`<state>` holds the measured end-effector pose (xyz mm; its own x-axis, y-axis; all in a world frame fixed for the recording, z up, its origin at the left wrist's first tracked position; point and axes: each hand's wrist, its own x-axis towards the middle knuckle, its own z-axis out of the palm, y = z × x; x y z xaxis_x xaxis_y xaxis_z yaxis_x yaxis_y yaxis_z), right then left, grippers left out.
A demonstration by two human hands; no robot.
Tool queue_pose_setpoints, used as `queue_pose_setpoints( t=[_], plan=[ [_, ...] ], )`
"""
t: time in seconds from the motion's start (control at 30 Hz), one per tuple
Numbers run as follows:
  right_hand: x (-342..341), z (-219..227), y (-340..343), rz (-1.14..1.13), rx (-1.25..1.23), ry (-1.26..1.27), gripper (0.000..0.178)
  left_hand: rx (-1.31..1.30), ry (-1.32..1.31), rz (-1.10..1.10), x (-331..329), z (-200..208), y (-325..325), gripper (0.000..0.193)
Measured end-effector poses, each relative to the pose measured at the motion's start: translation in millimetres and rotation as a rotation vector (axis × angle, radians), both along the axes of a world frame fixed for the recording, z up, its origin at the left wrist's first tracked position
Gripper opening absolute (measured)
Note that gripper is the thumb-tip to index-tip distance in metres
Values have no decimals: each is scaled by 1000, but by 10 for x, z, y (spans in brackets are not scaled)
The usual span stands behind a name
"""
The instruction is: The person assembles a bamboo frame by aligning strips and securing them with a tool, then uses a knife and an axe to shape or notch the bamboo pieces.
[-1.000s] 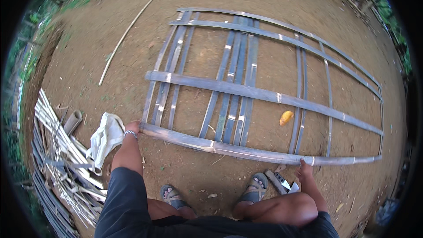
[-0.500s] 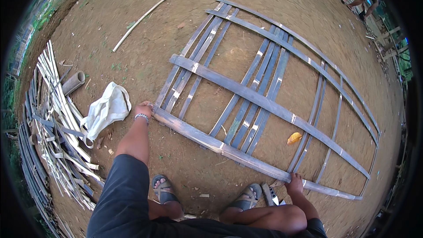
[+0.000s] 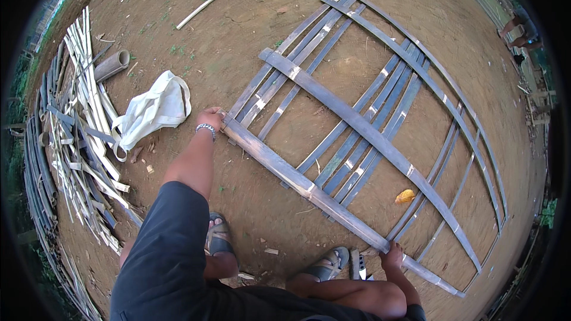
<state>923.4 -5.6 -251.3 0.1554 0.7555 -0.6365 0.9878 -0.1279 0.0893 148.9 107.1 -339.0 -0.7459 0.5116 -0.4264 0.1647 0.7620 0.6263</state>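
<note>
Both hands hold the near slat (image 3: 309, 187) as before: left hand (image 3: 211, 117) at 10 o'clock, right hand (image 3: 391, 257) at 5. The bamboo frame (image 3: 380, 137) looks swung clockwise; the white bag (image 3: 156, 109) lies nearby.

The left hand (image 3: 211, 117) grips one end of the nearest slat (image 3: 309, 189) of a bamboo lattice frame (image 3: 369, 125) lying on bare dirt ground (image 3: 238, 47); the right hand (image 3: 392, 257) holds that slat near its other end. A white cloth bag (image 3: 156, 110) lies just beside the left hand, with a pile of split bamboo strips (image 3: 77, 137) beyond it. A yellow leaf (image 3: 405, 196) lies above the right hand.
</note>
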Motion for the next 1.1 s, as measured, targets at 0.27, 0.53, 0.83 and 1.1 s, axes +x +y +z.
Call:
queue_pose_setpoints(
  t=[0.27, 0.53, 0.83, 1.1],
  plan=[
    [57, 2, 15, 14, 12, 14, 62, 14, -65, 44, 78, 35, 35, 29],
    [124, -62, 5, 61, 37, 16, 66, -8, -24, -6, 142, 50, 83, 29],
    [-41, -89, 147, 50, -131, -84, 66, 60, 144, -15, 228, -118, -22, 42],
    [-121, -80, 204, 131, -217, -198, 64, -7, 235, -120, 482, 243, -50, 50]
  ],
)
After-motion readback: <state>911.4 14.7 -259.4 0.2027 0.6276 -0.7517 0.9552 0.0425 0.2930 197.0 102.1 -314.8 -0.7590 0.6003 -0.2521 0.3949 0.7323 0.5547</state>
